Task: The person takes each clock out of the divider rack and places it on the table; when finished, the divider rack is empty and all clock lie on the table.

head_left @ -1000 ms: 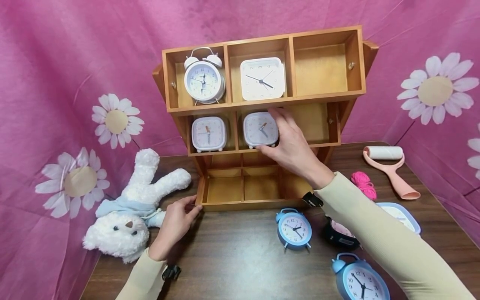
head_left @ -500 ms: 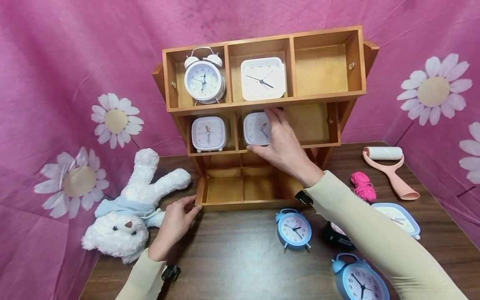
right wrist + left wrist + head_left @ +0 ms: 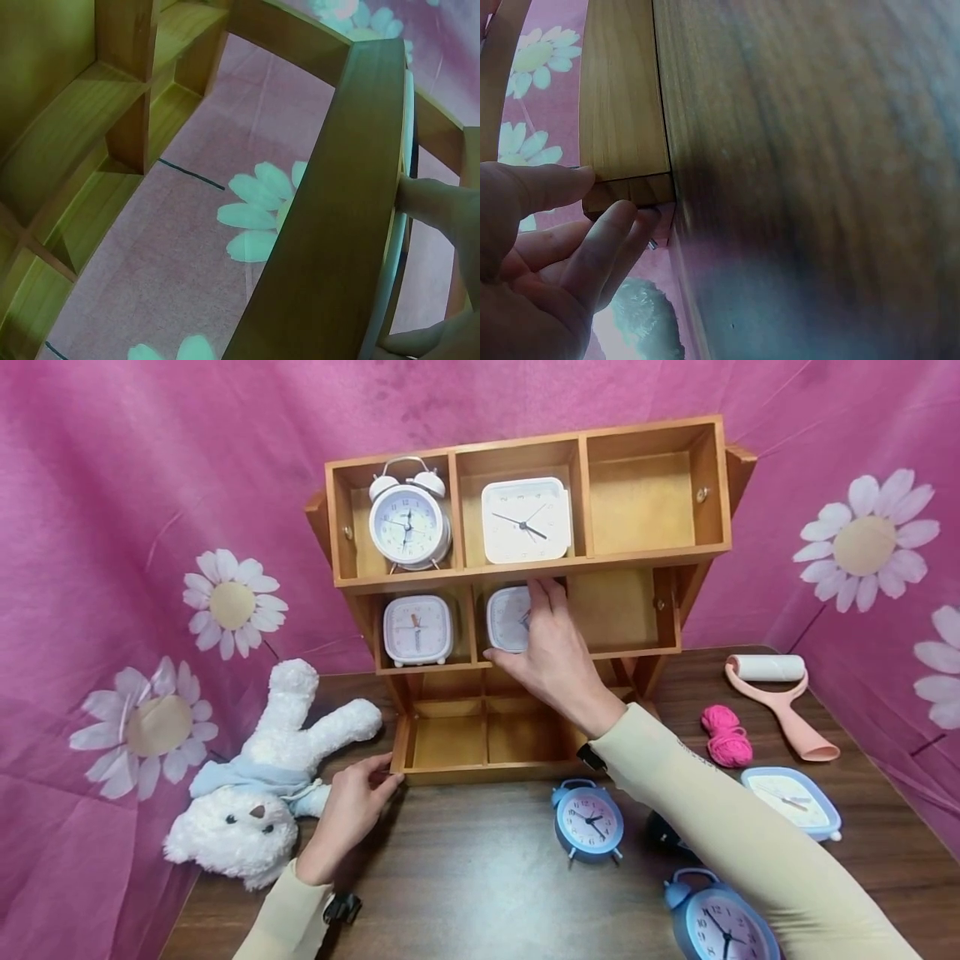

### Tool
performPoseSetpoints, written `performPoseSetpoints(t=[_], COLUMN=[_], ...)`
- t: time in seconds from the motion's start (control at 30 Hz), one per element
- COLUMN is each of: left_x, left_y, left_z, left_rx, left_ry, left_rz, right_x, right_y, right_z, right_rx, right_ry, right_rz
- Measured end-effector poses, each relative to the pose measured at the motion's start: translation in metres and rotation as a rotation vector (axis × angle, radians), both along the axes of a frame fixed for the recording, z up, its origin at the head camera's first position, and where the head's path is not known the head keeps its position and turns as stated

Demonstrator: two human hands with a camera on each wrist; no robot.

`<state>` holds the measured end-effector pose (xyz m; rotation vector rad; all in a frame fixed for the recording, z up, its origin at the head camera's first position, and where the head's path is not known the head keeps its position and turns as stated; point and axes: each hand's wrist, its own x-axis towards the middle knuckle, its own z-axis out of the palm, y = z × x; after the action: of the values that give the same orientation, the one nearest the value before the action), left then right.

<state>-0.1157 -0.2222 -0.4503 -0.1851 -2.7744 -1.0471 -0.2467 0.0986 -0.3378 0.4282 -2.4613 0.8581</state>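
One rounded-square clock [image 3: 507, 619] gripped by the right hand [image 3: 557, 656], left hand [image 3: 352, 804] pinching squared wooden shelf corner [image 3: 646, 187]

The right hand [image 3: 555, 656] has slid leftwards across the white clock [image 3: 506, 620] in the middle row of the wooden shelf [image 3: 641, 493], so it now hides much more of the dial, and its thumb sits further left along the clock's lower edge. The sleeve [image 3: 697, 802] has shifted too: it uncovers the blue-rimmed square clock [image 3: 791, 802] and conceals the black clock's [image 3: 663, 833] pink face
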Motion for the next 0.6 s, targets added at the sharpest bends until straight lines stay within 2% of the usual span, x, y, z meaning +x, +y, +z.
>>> performPoseSetpoints(t=[0.07, 0.23, 0.27, 0.3, 0.47, 0.5, 0.53, 0.6], left_x=[0.001, 0.004, 0.004, 0.002, -0.001, -0.002, -0.001, -0.002], left_y=[0.002, 0.0, -0.001, -0.004, -0.007, -0.007, -0.004, -0.004], left_z=[0.005, 0.007, 0.006, 0.001, -0.002, -0.002, 0.003, 0.004], left_rx=[-0.015, -0.018, -0.014, -0.011, 0.005, 0.005, 0.004, -0.004], left_ry=[-0.039, -0.059, -0.055, -0.04, -0.026, -0.031, -0.045, -0.056], left_rz=[0.017, 0.036, 0.034, 0.029, 0.018, 0.018, 0.022, 0.021], right_x=[0.007, 0.022, 0.022, 0.023, 0.023, 0.023, 0.023, 0.025], right_y=[-0.003, -0.014, -0.016, -0.018, -0.018, -0.018, -0.017, -0.016], right_z=[0.007, 0.025, 0.027, 0.028, 0.028, 0.027, 0.027, 0.028], right_rx=[0.007, 0.041, 0.049, 0.048, -0.007, -0.022, -0.032, -0.046], right_ry=[0.01, 0.016, 0.014, 0.009, -0.009, -0.008, -0.004, 0.0], right_rz=[-0.001, 0.004, -0.001, -0.004, -0.018, -0.021, -0.024, -0.03])
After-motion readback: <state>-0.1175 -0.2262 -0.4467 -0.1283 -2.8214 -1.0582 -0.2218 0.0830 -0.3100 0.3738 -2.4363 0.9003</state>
